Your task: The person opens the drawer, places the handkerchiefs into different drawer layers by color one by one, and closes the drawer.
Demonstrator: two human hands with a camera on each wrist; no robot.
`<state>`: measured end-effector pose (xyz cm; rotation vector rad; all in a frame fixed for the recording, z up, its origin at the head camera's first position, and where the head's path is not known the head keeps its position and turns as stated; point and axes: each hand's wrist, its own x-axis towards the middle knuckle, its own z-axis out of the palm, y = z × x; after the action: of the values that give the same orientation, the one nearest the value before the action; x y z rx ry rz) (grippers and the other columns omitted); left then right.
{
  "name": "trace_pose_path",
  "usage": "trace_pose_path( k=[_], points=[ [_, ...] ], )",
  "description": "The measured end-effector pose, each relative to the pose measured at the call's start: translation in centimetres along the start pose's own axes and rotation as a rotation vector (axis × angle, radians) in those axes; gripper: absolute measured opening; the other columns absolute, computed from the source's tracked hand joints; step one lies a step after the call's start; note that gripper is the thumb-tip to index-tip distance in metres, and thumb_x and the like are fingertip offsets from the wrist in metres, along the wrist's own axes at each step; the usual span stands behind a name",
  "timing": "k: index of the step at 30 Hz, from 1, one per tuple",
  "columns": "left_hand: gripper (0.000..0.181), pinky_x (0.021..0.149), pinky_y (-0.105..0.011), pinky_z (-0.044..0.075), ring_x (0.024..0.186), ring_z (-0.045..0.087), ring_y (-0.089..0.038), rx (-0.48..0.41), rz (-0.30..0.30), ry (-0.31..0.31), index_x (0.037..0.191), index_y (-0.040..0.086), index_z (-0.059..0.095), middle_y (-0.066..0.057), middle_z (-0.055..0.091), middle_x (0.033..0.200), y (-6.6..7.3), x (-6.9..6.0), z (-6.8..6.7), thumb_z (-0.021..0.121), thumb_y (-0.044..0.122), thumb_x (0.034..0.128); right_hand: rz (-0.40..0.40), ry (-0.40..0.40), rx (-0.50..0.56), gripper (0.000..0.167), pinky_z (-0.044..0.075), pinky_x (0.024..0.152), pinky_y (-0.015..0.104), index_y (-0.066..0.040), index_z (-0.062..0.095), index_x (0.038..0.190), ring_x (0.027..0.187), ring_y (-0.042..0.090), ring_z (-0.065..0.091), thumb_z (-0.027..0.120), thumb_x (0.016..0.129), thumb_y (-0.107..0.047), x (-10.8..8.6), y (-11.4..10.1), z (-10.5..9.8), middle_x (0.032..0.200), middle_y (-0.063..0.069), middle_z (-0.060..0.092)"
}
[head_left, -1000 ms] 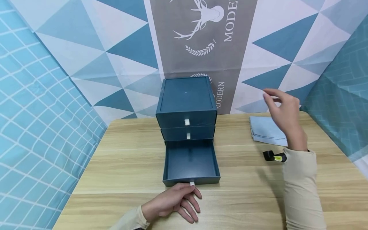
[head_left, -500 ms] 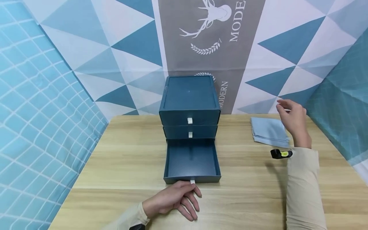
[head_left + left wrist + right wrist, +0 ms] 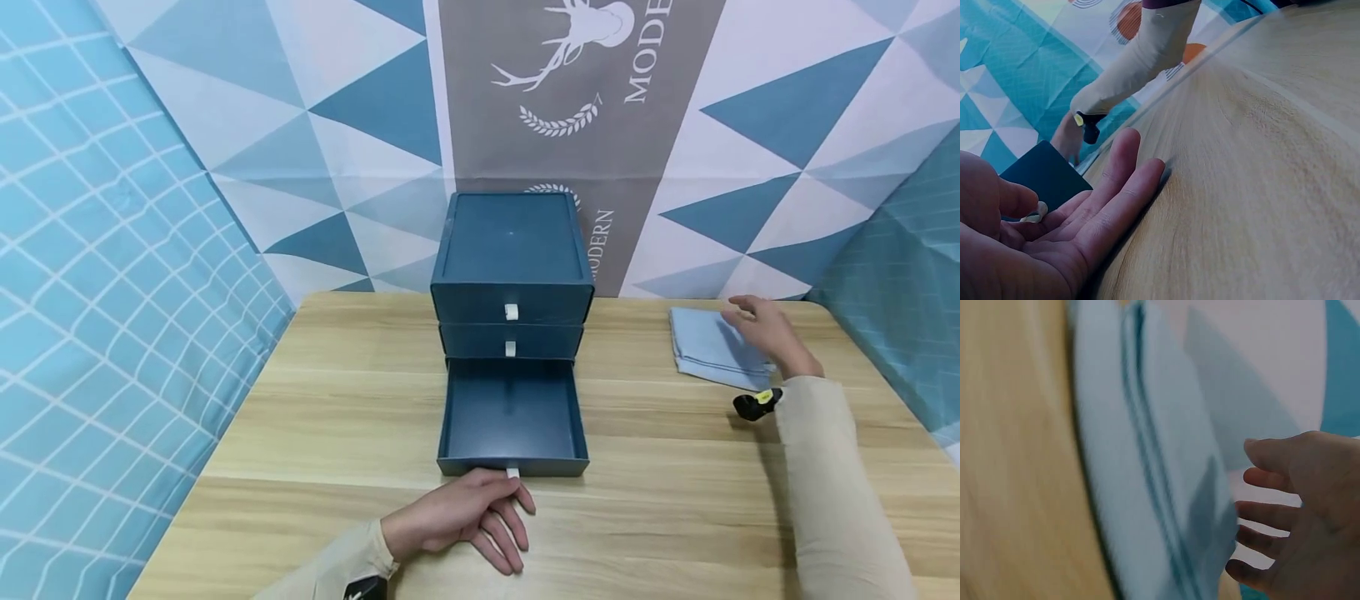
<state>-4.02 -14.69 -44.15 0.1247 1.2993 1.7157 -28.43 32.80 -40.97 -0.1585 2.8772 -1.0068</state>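
A dark blue drawer cabinet (image 3: 513, 237) stands on the table with its bottom drawer (image 3: 513, 408) pulled out and nothing visible inside. At the drawer's front, my left hand (image 3: 468, 512) pinches the white pull tab (image 3: 1036, 212) between thumb and forefinger, while the other fingers extend loosely over the tabletop. On the right lies a folded light blue cloth (image 3: 708, 346). My right hand (image 3: 768, 329) hovers over its far right part, fingers spread and slightly bent. In the right wrist view the cloth (image 3: 1141, 456) is blurred, and the fingertips appear close to its edge; contact is unclear.
The upper drawer (image 3: 480, 302) and middle drawer (image 3: 480, 340) are closed, each with a white tab. Behind the wooden table (image 3: 337, 417) hangs a patterned backdrop (image 3: 375, 125), with blue sheeting (image 3: 127, 275) along the left side.
My right hand has come down from above the table to the cloth, its fingers spreading. The left hand keeps its pinch on the tab. The head view has shifted slightly.
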Motion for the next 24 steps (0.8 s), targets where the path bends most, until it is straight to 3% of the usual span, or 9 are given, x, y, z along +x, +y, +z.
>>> trace_pose_path(
  k=[3, 8, 16, 24],
  points=[
    [0.043, 0.072, -0.045, 0.060, 0.076, 0.073, -0.021, -0.003, 0.004, -0.003, 0.124, -0.004, 0.056, -0.014, 0.071, 0.094, 0.0, 0.0, 0.1, 0.038, 0.033, 0.1087, 0.007, -0.022, -0.034, 0.056, 0.030, 0.103, 0.071, 0.013, 0.029, 0.148, 0.133, 0.061, 0.026, 0.045, 0.106, -0.020, 0.3, 1.0, -0.1, 0.147, 0.044, 0.025],
    [0.043, 0.072, -0.045, 0.060, 0.075, 0.073, -0.021, -0.004, 0.013, -0.007, 0.123, -0.004, 0.055, -0.014, 0.071, 0.093, 0.1, -0.1, 0.2, 0.037, 0.032, 0.1090, 0.027, 0.023, -0.060, 0.050, 0.035, 0.098, 0.069, 0.016, 0.036, 0.142, 0.124, 0.058, 0.036, 0.051, 0.097, 0.002, 0.4, 1.7, 0.0, 0.139, 0.044, 0.033],
    [0.043, 0.071, -0.044, 0.060, 0.075, 0.073, -0.021, -0.003, 0.021, -0.008, 0.123, -0.005, 0.055, -0.014, 0.071, 0.093, 0.2, 0.0, 0.2, 0.037, 0.032, 0.1089, 0.025, 0.036, -0.130, 0.044, 0.046, 0.085, 0.063, 0.027, 0.046, 0.127, 0.103, 0.050, 0.051, 0.055, 0.096, -0.004, -0.1, 1.5, -0.6, 0.121, 0.045, 0.047],
    [0.043, 0.070, -0.043, 0.060, 0.074, 0.073, -0.021, 0.006, 0.018, -0.002, 0.122, -0.004, 0.056, -0.014, 0.071, 0.092, 0.1, -0.1, 0.3, 0.037, 0.032, 0.1090, -0.026, 0.066, -0.140, 0.044, 0.049, 0.078, 0.057, 0.020, 0.048, 0.128, 0.100, 0.048, 0.053, 0.052, 0.102, -0.016, -1.5, 0.4, -0.9, 0.121, 0.041, 0.050]
  ],
)
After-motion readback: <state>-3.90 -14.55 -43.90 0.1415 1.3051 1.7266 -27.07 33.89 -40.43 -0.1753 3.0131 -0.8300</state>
